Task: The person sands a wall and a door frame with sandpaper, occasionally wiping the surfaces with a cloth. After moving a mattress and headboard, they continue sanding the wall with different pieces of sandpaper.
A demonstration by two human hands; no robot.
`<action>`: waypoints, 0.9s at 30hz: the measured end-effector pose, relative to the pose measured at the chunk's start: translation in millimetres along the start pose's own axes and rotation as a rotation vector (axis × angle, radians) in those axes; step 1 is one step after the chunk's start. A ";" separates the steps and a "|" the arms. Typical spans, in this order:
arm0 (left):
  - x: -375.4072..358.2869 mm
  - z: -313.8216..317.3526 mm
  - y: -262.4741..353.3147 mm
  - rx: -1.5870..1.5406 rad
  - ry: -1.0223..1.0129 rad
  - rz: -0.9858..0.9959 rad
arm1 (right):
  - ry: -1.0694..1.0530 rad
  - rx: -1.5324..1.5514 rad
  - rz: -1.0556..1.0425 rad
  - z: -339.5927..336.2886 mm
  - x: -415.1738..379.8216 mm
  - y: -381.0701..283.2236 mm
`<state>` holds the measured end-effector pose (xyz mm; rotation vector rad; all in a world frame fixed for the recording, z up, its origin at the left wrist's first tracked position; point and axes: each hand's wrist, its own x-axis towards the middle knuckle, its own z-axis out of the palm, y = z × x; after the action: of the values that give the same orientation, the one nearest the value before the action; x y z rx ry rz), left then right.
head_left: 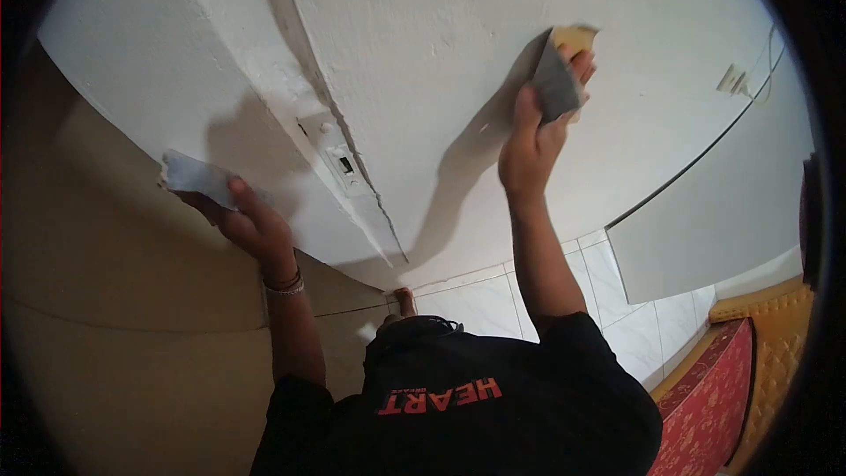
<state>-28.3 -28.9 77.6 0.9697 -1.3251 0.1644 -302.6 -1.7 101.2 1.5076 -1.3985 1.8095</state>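
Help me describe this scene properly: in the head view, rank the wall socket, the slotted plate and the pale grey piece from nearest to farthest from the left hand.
1. Pale grey piece: held in the left hand.
2. Slotted plate: up and to the right of that hand.
3. Wall socket: far right, beyond the right hand.

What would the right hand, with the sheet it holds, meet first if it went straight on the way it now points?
Most likely the wall: the right hand points up and towards it, grey sheet in its grip. Whether the sheet already touches is unclear.
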 end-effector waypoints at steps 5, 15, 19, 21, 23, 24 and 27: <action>-71.9 24.9 -15.5 0.180 -0.043 -0.048 | -0.139 -0.118 0.021 19.0 -61.2 10.4; -10.5 1.6 2.7 -0.067 -0.026 -0.121 | -0.214 -0.115 -0.067 21.1 -49.0 -0.8; 7.0 17.0 20.3 0.168 0.075 0.020 | -0.144 0.004 -0.159 19.9 -2.7 -27.4; -47.3 29.8 -8.1 0.102 -0.055 -0.042 | -0.194 -0.074 -0.151 34.6 -41.0 -23.4; -130.4 42.7 -36.1 0.199 -0.088 -0.069 | -0.393 -0.235 -0.193 48.3 -131.6 6.2; -161.9 36.4 -30.4 0.158 -0.244 -0.128 | -0.515 -0.179 -0.153 44.8 -169.6 10.7; -227.1 6.2 -29.2 0.149 -0.553 -0.142 | -0.870 -0.089 -0.008 10.0 -230.3 15.9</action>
<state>-81.7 42.0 -133.6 1.2889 -1.7553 -0.1278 -232.3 47.7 -113.3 2.3760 -1.7742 1.0608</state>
